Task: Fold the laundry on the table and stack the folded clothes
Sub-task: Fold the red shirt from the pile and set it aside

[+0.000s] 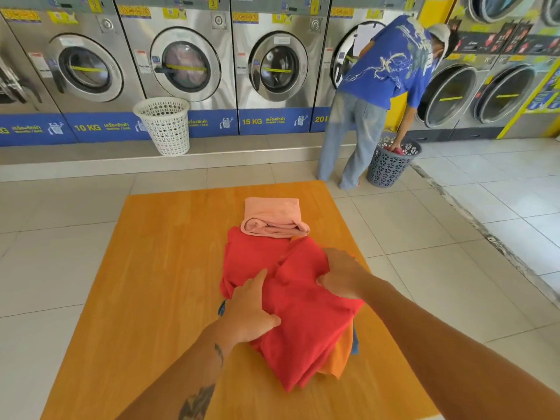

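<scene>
Bright even daylight, soft shadows, mild glare on floor tiles [454, 225], wide-angle bending at edges, slightly soft

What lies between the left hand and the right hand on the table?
Only the red garment: a creased stretch of it spans the gap between the left hand and the right hand, as the head view shows.

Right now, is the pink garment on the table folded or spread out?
Folded: the pink garment lies as a compact bundle with layered, doubled-over edges showing along its near side.
</scene>
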Motion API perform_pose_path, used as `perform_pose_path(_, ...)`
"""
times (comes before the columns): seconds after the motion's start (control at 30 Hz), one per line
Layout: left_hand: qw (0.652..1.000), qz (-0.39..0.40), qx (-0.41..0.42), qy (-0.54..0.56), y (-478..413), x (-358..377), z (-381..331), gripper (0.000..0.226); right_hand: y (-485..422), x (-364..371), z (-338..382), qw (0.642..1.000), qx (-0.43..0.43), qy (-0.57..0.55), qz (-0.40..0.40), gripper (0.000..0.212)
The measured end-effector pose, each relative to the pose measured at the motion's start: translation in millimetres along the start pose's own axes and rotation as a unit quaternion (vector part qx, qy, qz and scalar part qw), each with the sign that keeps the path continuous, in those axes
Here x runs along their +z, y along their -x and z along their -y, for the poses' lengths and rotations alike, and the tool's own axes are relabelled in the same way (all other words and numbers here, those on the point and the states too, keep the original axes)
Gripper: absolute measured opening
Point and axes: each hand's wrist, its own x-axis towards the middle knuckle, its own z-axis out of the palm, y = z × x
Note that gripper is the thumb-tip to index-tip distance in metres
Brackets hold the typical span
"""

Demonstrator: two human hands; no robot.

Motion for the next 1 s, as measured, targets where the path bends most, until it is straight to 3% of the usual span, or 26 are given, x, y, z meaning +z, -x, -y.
perform_pose_path(0.13,0.994,0.007,0.024,0.107,-5,-17,11,0.125,23,-9,38,0.982,-0.17,0.043,-0.071,0.066)
perform_pose_path(0.33,0.97,-0.069,0.084,0.216,8,-40,26,0.1,27,-4,78,0.958,-0.247,0.069,-0.126,0.085)
perform_pose_path(0.63,0.974,-0.101,0.107,0.173,40,-120,78,0.074,-8,48,113,0.965,-0.195,-0.095,-0.15,0.062)
perform_pose_path(0.83,0.992,-0.051,0.05,0.102,40,-179,123,0.073,-48,92,153,0.973,-0.162,-0.135,-0.093,0.056)
perform_pose_path(1.0,0.999,-0.037,-0.009,0.027,-2,-244,159,0.074,-93,124,192,0.971,-0.144,-0.166,-0.089,0.051)
